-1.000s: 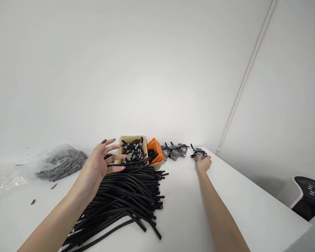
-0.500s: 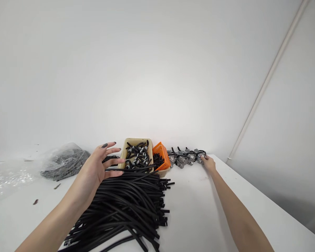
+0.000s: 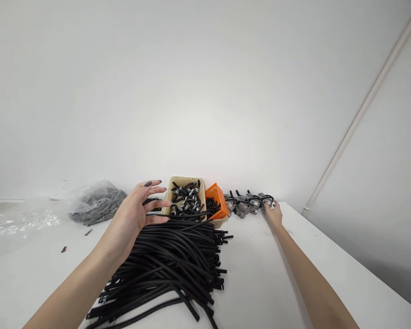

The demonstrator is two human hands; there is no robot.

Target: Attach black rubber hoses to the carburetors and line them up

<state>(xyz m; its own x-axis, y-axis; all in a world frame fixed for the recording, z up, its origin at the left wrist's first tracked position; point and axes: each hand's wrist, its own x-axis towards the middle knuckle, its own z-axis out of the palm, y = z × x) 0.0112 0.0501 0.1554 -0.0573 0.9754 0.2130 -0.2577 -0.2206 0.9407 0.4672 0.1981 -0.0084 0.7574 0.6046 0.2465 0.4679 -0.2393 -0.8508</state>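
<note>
My left hand (image 3: 137, 214) hovers over the upper left of a heap of long black rubber hoses (image 3: 178, 256), fingers spread and holding nothing. At the far right, my right hand (image 3: 274, 214) has its fingers closed round the end piece of a row of grey metal parts (image 3: 242, 208) with short black hoses on them. The held metal part (image 3: 267, 200) is largely covered by the fingers. The row stands along the wall, just right of an orange basket.
A cream bin (image 3: 171, 192) holds black hose pieces with metal fittings. Beside it the orange basket (image 3: 222, 203), tilted, contains short black pieces. A clear plastic bag (image 3: 99, 201) with dark contents lies at left. Brown scraps (image 3: 64, 249) lie on the white table (image 3: 256, 278).
The view has swung slightly left, so everything sits further right in the picture. My right hand stays at the end metal part and now covers more of it. My left hand remains spread.
</note>
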